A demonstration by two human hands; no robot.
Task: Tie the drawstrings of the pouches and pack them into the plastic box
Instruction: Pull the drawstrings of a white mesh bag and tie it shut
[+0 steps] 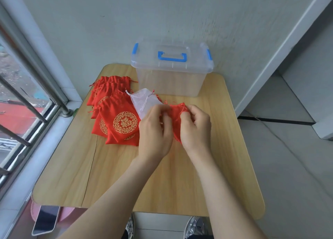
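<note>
A small red pouch (177, 119) is held between both hands above the middle of the wooden table (225, 148). Its gathered top end points far, toward the plastic box (171, 76), and its long side runs from near to far. The top edge is pinched by the left hand (155, 134), with the fingers closed on the cloth. The right side of the top is gripped by the right hand (195, 128), with the fingers also closed on the red cloth and its thin string. Most of the pouch is hidden by the hands.

Just to the left, a white mesh pouch (144, 103) is laid on the table, partly under the left hand, with its white string at the far end. Further left, a pile of red pouches (115, 112) is spread out, with the tops pointing far. A round gold pattern (125, 122) with a gold character in the middle is printed on the nearest one; the character cannot be read for sure.

The clear plastic box is set at the far edge of the table, against the wall. Its lid is on, and a blue handle (172, 56) and blue clips are seen on it.

A phone (47, 219) is placed on a pink seat near the left corner. Shoes (195, 227) are seen below the near edge of the table.
</note>
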